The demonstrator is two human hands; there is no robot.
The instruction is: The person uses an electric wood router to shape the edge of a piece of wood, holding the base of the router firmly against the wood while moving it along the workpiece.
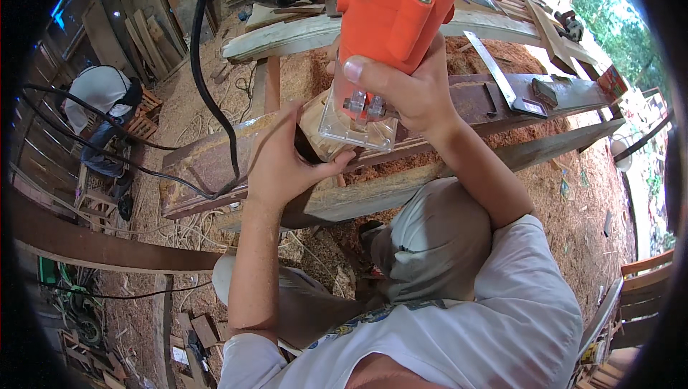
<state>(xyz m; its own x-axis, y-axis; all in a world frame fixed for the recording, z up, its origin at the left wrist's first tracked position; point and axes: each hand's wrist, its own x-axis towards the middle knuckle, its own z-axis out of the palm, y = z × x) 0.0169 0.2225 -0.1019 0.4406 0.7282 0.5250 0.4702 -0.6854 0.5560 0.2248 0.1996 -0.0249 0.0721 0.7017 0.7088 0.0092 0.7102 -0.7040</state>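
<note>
An orange hand router (pixel 394 2) with a clear plastic base (pixel 344 138) sits on a small light wooden block (pixel 317 122) over a dark reddish plank (pixel 201 170). My right hand (pixel 401 95) is wrapped round the lower body of the router, thumb across its front. My left hand (pixel 287 163) grips the block from the left, its thumb along the near edge beside the base. A thick black cable (pixel 197 59) hangs and loops onto the plank's left end.
Right on the plank lie a metal square (pixel 491 66) and a dark block (pixel 545 91). Timber rails (pixel 279 45) run behind, another beam (pixel 537 152) in front. Sawdust covers the ground. A co-worker (pixel 100 109) bends at the left. Boards (pixel 150 30) lean on the wall.
</note>
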